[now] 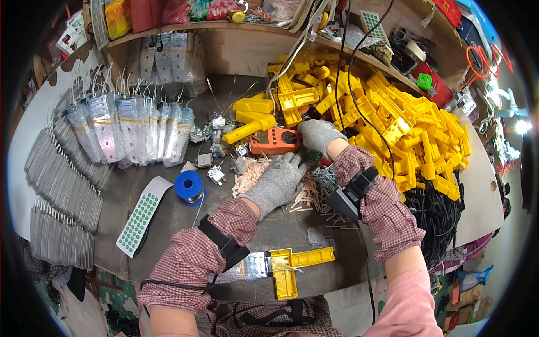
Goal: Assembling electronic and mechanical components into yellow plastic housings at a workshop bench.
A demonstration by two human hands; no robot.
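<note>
My left hand (276, 182), in a grey knit glove, lies over a heap of small copper-coloured strips (250, 175), its fingers reaching forward and a little apart. My right hand (320, 136), gloved alike, is curled beside the right end of an orange multimeter (275, 141); what its fingers hold, if anything, is hidden. Between my wrists spreads a pile of small metal screws or pins (324, 181). Nearer me lies an open yellow plastic housing (285, 282), joined to a clear-wrapped metal plate (244, 268) partly behind my left forearm.
Yellow plastic housings (393, 123) are heaped at right, above black cables (435, 219). A blue solder spool (190, 186) and a green-dotted sticker sheet (145, 216) lie left. Wrapped plates (129, 129) and stacked grey strips (62, 180) stand farther left. Dark cords hang across the pile.
</note>
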